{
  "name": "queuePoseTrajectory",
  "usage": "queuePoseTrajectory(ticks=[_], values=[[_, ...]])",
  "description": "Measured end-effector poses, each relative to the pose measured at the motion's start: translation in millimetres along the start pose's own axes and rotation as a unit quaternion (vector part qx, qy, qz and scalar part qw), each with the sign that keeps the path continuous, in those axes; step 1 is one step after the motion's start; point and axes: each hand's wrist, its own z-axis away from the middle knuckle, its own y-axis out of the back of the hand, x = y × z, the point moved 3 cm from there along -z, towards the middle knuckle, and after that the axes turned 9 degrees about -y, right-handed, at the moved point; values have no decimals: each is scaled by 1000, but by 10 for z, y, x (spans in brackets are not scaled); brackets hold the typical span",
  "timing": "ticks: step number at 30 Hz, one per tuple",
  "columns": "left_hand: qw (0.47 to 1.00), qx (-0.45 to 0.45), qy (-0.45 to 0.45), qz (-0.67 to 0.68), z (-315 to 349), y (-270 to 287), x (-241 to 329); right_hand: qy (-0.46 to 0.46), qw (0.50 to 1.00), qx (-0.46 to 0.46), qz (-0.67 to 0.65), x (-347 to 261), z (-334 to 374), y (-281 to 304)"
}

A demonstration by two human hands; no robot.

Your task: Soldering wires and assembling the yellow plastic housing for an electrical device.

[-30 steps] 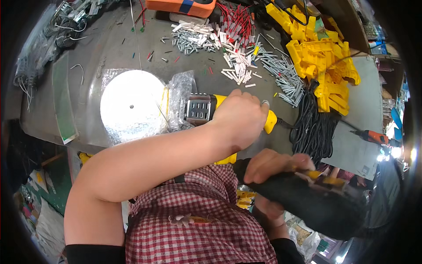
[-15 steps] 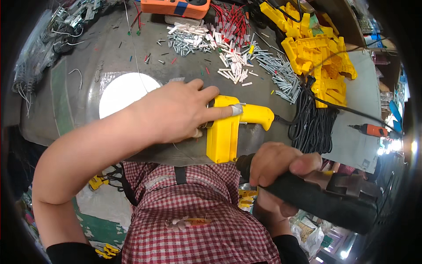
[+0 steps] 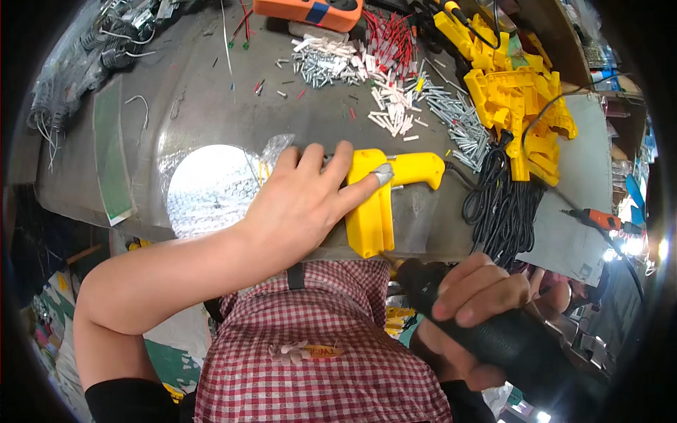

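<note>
A yellow pistol-shaped plastic housing (image 3: 377, 204) lies flat near the front edge of the grey bench (image 3: 204, 106). My left hand (image 3: 303, 201) presses down on it, thumb with a grey finger cap across its top. My right hand (image 3: 472, 310) is wrapped around a black electric screwdriver (image 3: 493, 328) below the bench edge, whose tip points up at the bottom of the housing's grip.
A bright bubble-wrap bag (image 3: 211, 187) lies left of my hand. Piles of screws (image 3: 458, 120), white and red small parts (image 3: 391, 106), a stack of yellow housings (image 3: 518, 99), black cables (image 3: 501, 204) and an orange device (image 3: 310, 10) fill the far side.
My left hand has laid the yellow housing flat on the bench and now holds it down. The screwdriver has swung up, its tip now at the housing's grip.
</note>
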Motion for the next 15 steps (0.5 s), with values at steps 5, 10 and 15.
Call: queuePoseTrajectory(ticks=[5,10,15], values=[[997,-6,-18,81,8,-15,-113,12,987,100,-123,26,-50,-304],[992,5,-42,117,5,-49,-129,78,987,12,-138,115,-115,-322],[995,52,1,88,22,-56,-73,72,979,-53,-183,229,-220,-260]])
